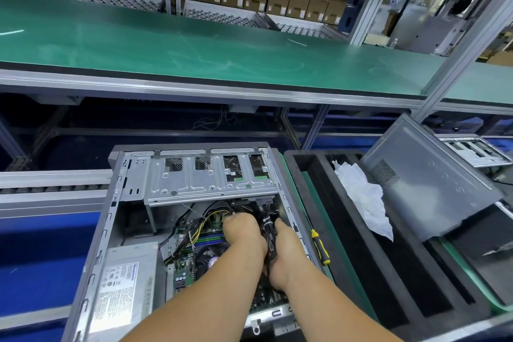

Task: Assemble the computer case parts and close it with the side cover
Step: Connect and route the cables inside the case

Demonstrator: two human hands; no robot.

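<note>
While both hands work deep in the open computer case (pixel 116 203) lying on its side on the tabletop, a tug on the black cable bundle (pixel 268 233) could, by the look of it, unseat a plug or snag wires under the drive cage (pixel 205 178). The left hand (pixel 241 233) curls down among the wires, though what it grips is hidden. The right hand (pixel 286 255) wraps the bundle; the side cover (pixel 433 191) leans well apart at right.

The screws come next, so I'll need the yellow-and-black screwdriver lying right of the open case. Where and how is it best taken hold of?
Grip the screwdriver round its thick yellow-and-black handle, coming from above with the right hand. It lies flat on the black foam tray, beside the computer case edge, so only the top is free.
</note>
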